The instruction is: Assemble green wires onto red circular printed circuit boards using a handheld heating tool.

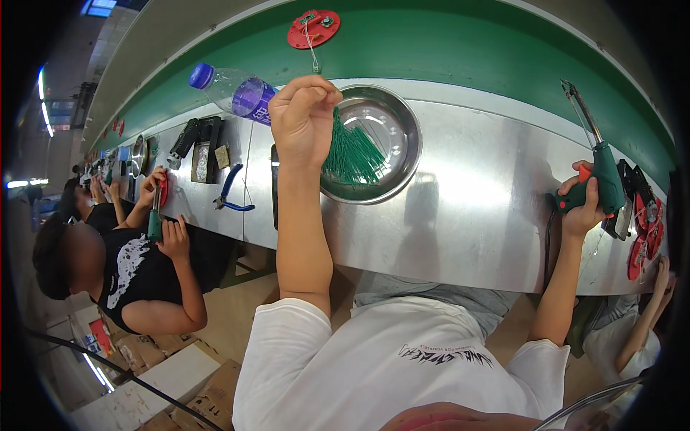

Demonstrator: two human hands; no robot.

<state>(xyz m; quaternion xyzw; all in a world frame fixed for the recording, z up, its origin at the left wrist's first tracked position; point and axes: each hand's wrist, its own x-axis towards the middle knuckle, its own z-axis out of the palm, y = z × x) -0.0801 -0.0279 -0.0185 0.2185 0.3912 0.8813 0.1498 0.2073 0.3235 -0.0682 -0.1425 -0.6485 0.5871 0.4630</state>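
Note:
My left hand (302,115) is raised over the metal bench, fingers pinched on a thin wire (313,54) that runs up to a red round part (314,29) on the green belt. Just right of that hand stands a steel bowl (402,118) holding a bundle of green wires (352,154). My right hand (583,205) is far to the right, wrapped around the green handle of a soldering gun (600,161) whose metal tip points up and away.
A clear bottle with a purple label (241,92) lies left of my left hand. Blue-handled pliers (230,190) and dark tools lie further left. A person in black works at the left, another sits at the right beside red parts (643,241). Cardboard boxes stand below left.

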